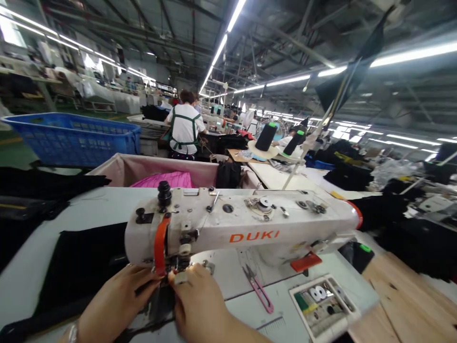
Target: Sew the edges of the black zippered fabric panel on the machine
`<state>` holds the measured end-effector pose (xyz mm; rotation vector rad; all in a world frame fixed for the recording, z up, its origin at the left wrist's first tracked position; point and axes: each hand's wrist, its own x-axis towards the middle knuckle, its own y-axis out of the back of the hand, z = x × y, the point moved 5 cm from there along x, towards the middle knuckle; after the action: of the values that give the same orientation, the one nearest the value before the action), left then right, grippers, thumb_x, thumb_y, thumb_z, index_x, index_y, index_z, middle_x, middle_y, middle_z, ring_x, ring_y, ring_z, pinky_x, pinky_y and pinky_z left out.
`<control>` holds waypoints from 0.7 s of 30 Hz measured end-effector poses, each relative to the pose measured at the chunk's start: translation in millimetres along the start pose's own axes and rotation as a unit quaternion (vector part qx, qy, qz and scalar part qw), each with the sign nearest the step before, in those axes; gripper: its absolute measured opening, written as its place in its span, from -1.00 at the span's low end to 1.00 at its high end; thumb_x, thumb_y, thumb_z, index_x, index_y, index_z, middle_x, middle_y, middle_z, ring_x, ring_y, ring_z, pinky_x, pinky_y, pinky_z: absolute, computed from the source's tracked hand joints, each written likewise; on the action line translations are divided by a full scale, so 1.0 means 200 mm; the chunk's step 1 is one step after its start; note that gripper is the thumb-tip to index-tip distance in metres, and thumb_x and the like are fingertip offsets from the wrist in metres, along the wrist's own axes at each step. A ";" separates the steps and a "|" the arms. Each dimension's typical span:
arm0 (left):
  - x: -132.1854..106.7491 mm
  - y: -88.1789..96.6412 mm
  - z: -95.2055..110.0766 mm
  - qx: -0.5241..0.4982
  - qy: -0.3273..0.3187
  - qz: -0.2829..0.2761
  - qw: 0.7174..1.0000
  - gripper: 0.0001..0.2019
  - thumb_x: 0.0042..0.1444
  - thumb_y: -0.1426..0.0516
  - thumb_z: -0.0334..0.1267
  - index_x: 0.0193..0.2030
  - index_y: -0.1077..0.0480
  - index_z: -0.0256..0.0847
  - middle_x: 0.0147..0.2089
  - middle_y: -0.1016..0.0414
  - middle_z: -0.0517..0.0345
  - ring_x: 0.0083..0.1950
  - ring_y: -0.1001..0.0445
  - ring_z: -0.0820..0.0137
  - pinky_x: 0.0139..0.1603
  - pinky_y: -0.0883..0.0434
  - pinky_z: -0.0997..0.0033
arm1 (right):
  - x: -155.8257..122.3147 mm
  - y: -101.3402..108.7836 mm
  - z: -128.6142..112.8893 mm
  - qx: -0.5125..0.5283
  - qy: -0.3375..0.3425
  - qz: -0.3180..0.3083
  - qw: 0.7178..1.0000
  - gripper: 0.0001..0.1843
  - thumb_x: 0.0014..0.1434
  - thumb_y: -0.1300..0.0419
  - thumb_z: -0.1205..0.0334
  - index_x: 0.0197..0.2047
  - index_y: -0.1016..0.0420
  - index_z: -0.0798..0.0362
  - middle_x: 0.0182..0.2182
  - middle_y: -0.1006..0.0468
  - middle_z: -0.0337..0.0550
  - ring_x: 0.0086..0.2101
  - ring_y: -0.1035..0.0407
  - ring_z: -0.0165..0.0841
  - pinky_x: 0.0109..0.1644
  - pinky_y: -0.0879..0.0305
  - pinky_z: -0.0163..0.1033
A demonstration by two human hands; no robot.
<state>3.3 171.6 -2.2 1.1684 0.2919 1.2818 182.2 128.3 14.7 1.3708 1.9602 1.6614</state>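
Observation:
A white sewing machine point(210, 238) marked DUKI stands across the table in front of me. Both hands meet at its needle area, under the head with the orange guard point(160, 244). My left hand point(116, 297) comes in from the left, thumb and fingers pinched together beside the guard. Just right of it, my right hand point(200, 295) has its fingers curled close to the presser foot. What the fingertips hold is too small and partly hidden. Black fabric point(82, 262) lies flat left of the machine, partly behind my left hand.
Pink-handled thread snips point(263, 296) lie on the table, right of my right hand. Beyond them sits a small tray point(299, 312) with bobbins. A pink-lined bin point(164, 165) and a blue basket point(71, 138) stand behind the machine. A person point(185, 126) works farther back.

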 end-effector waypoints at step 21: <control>-0.45 0.24 0.08 0.154 -0.001 -0.136 0.979 0.05 -0.25 -0.41 0.24 0.41 -0.21 0.03 0.27 -0.43 -0.09 0.22 -0.41 -0.11 0.21 -0.41 -0.19 | -0.05 0.02 0.05 0.092 -0.016 0.062 0.994 -0.53 0.24 0.00 0.53 0.13 -0.46 0.05 0.05 -0.50 0.05 0.05 -0.38 -0.15 0.17 -0.37 0.03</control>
<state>-43.5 79.8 5.5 1.3384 0.6445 1.0176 196.2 126.2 12.2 1.6031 2.0938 1.5305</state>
